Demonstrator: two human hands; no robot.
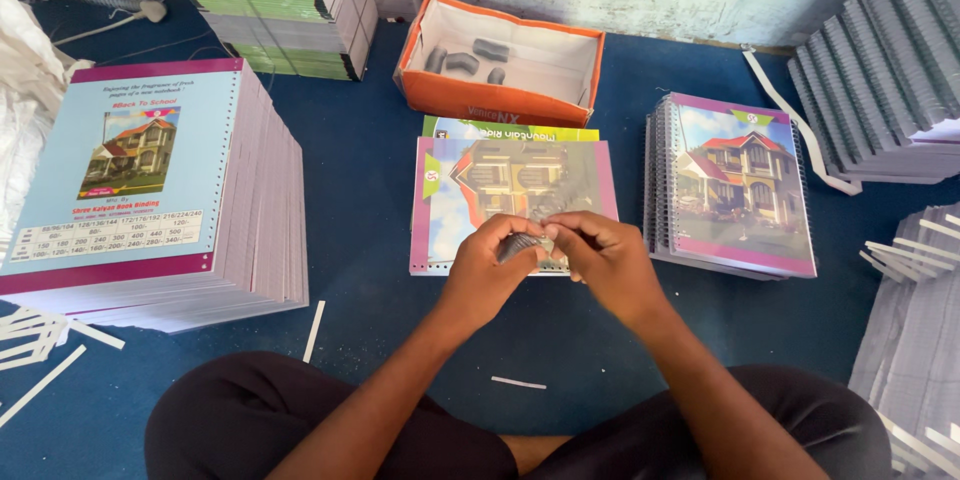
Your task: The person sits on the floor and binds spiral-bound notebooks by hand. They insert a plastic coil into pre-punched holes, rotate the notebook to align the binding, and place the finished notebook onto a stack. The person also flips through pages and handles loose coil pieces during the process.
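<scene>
1. I see my left hand (492, 262) and right hand (598, 255) meeting at the near edge of a notebook (510, 195) that lies flat on the blue floor (370, 170), directly in front of my crossed legs.
2. Between the fingertips of both hands sits a small dark spiral coil (526, 243). The left hand's fingers curl closed around its left end; the right hand pinches its right end with thumb and forefinger. Both grips are narrow and closed on the coil.
3. The coil sits at the punched edge of the notebook; I cannot tell whether it is threaded into the holes.
4. The notebook cover shows a house picture. A second cover (510, 128), green and yellow, lies under it, its far edge showing.
5. Just beyond, an open orange box (480, 95) holds several more dark coils (463, 63).
6. To my right, well apart from the hands, a stack of bound notebooks (735, 185) with the same house cover.
7. To my left, a tall stack of unbound pads (150, 180) with a pale blue cover.
8. White paper strips (315, 330) lie scattered on the floor near my knees.
</scene>
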